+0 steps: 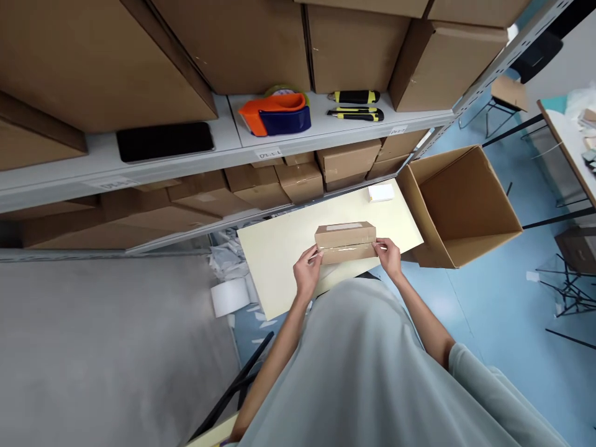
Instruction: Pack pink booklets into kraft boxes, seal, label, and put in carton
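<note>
A small brown cardboard box (345, 236) lies on the pale yellow tabletop (279, 248) in front of me, with a whitish label strip on its far side. A shiny strip, like clear tape, runs along the seam on its top. At the box's left end my left hand (307, 273) is closed, thumb and fingers pinched at the seam. My right hand (387, 256) pinches the opposite end in the same way. Thin whitish bits show at the fingertips of both hands; whether these are tape ends I cannot tell.
A small white box (380, 193) sits at the table's far edge. Right of it stands a large open carton (465, 211). The shelf above holds an orange-and-blue tape dispenser (275, 114), two utility knives (355, 113), a black phone (165, 141) and cartons. A white roll (230, 297) is at left.
</note>
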`<state>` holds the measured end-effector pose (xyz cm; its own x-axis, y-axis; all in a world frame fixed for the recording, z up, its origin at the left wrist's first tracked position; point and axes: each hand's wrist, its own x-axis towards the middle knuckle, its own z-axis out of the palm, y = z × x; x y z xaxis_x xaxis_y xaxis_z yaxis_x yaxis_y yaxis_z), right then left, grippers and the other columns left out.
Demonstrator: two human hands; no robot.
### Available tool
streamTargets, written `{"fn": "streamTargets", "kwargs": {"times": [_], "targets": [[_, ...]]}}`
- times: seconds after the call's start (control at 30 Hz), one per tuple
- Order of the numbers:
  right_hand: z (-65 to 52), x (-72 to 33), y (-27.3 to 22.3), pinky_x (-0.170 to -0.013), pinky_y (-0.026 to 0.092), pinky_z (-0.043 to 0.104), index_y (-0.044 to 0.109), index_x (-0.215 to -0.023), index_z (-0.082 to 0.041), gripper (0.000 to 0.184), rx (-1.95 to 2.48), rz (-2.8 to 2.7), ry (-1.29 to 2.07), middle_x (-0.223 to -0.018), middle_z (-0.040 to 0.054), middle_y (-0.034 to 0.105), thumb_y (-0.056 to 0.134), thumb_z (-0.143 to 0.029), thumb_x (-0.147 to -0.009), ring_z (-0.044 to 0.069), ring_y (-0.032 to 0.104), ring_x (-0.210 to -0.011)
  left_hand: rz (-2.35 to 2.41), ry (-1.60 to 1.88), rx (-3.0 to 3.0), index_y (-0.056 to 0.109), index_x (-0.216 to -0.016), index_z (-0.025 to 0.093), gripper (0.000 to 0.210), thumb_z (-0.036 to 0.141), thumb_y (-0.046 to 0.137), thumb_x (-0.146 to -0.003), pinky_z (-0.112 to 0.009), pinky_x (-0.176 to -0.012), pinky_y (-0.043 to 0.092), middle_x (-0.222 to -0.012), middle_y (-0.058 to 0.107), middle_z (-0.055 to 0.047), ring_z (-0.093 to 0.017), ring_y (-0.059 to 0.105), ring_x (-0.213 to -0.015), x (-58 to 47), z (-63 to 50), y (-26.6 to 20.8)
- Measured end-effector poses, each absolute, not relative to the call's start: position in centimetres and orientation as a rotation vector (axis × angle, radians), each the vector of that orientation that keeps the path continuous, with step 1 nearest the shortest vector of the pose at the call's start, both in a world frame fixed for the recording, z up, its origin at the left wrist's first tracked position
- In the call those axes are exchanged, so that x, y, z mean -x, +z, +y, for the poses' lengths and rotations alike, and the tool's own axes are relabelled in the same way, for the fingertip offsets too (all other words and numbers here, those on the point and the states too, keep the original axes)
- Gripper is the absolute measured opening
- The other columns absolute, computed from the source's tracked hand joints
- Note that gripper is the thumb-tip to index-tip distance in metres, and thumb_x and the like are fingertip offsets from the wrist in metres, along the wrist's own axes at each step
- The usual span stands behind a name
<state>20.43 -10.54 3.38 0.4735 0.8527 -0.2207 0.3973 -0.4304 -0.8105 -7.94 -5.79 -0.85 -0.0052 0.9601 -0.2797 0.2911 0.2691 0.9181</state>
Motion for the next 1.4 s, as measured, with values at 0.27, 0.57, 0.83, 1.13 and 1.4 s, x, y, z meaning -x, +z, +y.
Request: {"fn": "streamTargets", "kwargs": {"times": [0.27, 0.57, 0.83, 1.13, 1.4], "targets": [[-13.4, -20.6, 3.0, -0.095, 0.070, 0.051, 0.071, -0.101, -0.024, 0.046, 2.068, -1.006, 0.786, -0.110, 0.0143, 0.082, 0.064, -0.069, -0.095, 0.034, 0.081, -0.109, 1.557, 0.788, -1.288, 0.085, -0.125, 0.025, 0.031, 0.032, 0.074, -0.096, -0.046, -0.111, 0.066, -0.137, 0.082, -0.004, -0.026, 0.082, -0.112, 6.9, -5.3, -2.1], [-9.6, -24.7, -1.5, -0.094, 0.068, 0.047, 0.064, -0.100, -0.024, 0.025, 1.964, -1.297, 0.843, -0.111, 0.0116, 0.078, 0.057, -0.047, -0.102, 0.027, 0.081, -0.098, 1.749, 0.723, -1.375, 0.088, -0.102, 0.025, 0.016, 0.023, 0.075, -0.095, -0.043, -0.114, 0.063, -0.126, 0.085, -0.004, -0.027, 0.082, -0.118, 4.5, -4.2, -3.8], [-4.9, -29.5, -6.1, -0.095, 0.066, 0.041, 0.070, -0.113, -0.021, 0.023, 1.844, -1.740, 1.104, -0.124, 0.0136, 0.078, 0.049, -0.019, -0.105, 0.025, 0.080, -0.101, 2.043, 0.118, -1.332, 0.087, -0.105, 0.024, 0.027, 0.022, 0.061, -0.098, -0.036, -0.094, 0.059, -0.115, 0.087, -0.009, -0.030, 0.082, -0.105, 1.8, -5.6, -3.8], [1.4, -37.4, -6.6, -0.101, 0.064, 0.044, 0.075, -0.124, -0.019, 0.025, 1.722, -2.067, 1.032, -0.133, 0.0157, 0.077, 0.054, -0.024, -0.110, 0.030, 0.076, -0.116, 2.310, 0.185, -1.361, 0.075, -0.140, 0.016, 0.048, 0.020, 0.057, -0.096, -0.048, -0.114, 0.056, -0.136, 0.079, -0.017, -0.035, 0.075, -0.124, -0.9, -1.5, -1.4], [13.0, -43.3, -6.4, -0.123, 0.052, 0.052, 0.076, -0.129, -0.014, 0.028, 1.797, -2.180, 0.822, -0.150, 0.0203, 0.069, 0.060, -0.020, -0.106, 0.034, 0.061, -0.142, 1.910, 0.305, -1.762, 0.073, -0.143, 0.015, 0.046, 0.026, 0.060, -0.100, -0.052, -0.133, 0.041, -0.158, 0.066, -0.017, -0.035, 0.057, -0.152, -11.7, 8.4, -1.5]]}}
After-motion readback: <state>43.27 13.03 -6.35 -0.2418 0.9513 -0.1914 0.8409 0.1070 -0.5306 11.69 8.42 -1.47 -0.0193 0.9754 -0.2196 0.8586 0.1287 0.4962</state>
